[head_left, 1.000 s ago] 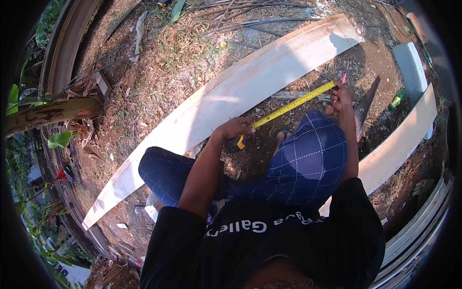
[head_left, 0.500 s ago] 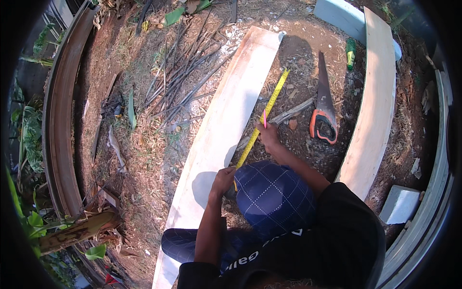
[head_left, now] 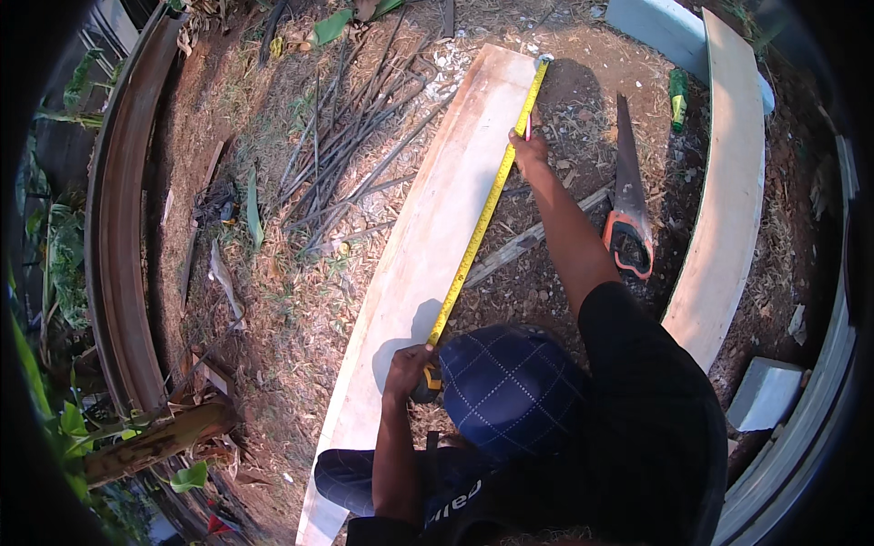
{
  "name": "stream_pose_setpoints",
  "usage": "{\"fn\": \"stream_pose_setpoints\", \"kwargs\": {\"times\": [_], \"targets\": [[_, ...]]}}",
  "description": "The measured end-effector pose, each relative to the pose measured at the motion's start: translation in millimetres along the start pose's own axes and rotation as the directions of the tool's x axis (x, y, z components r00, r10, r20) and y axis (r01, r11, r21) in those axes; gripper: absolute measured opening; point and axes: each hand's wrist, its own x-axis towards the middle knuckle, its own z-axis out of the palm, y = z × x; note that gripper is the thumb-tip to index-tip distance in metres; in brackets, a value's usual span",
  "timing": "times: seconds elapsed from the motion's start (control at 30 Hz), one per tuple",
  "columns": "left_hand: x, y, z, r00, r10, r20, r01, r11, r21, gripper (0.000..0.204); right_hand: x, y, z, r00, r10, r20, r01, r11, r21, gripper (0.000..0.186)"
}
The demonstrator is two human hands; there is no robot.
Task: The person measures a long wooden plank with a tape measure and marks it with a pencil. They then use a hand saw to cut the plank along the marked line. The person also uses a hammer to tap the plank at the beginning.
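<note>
A long pale wooden board (head_left: 428,237) lies on the ground, running from the lower left to the top middle. Along its right edge stretches the yellow blade (head_left: 478,227) of a tape measure, its tip at the board's far end. My left hand (head_left: 407,369) is closed on the black and yellow case (head_left: 428,382) of the tape measure, over the board's near right edge. Farther up, my right hand (head_left: 530,153) pinches the blade against that edge and also holds a slim pink pencil (head_left: 529,126). My bent knees in dark blue checked cloth (head_left: 510,387) show between my arms.
A handsaw (head_left: 628,200) with an orange and black handle lies right of my right arm. Beyond it are a green bottle (head_left: 678,98), a second board (head_left: 724,182) and pale blocks (head_left: 767,393). Thin sticks (head_left: 355,136) are heaped left of the board. A weathered stick (head_left: 537,235) lies near my forearm.
My right hand has moved up and away along the board with the pencil. The tape blade now reaches the board's far end and lies along its edge. My left hand has shifted slightly nearer me.
</note>
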Motion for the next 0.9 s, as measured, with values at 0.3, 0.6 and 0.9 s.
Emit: {"fn": "stream_pose_setpoints", "kwargs": {"times": [0.3,0.6,0.9], "targets": [[-1,-43,6,0.913,-0.378,-0.153,0.4,0.903,0.153,0.053,-14,-7,-32,0.933,0.101,0.345,-0.109,0.994,0.003,0.04],[-12,-69,31,0.857,-0.386,-0.34,0.477,0.845,0.243,0.051,-73,0,-75,0.915,-0.125,0.384,0.267,0.901,-0.342,0.034],[-13,-57,24,0.857,-0.436,-0.274,0.497,0.839,0.22,0.049,-147,12,-105,0.915,0.042,0.402,0.132,0.909,-0.396,0.032]]}}
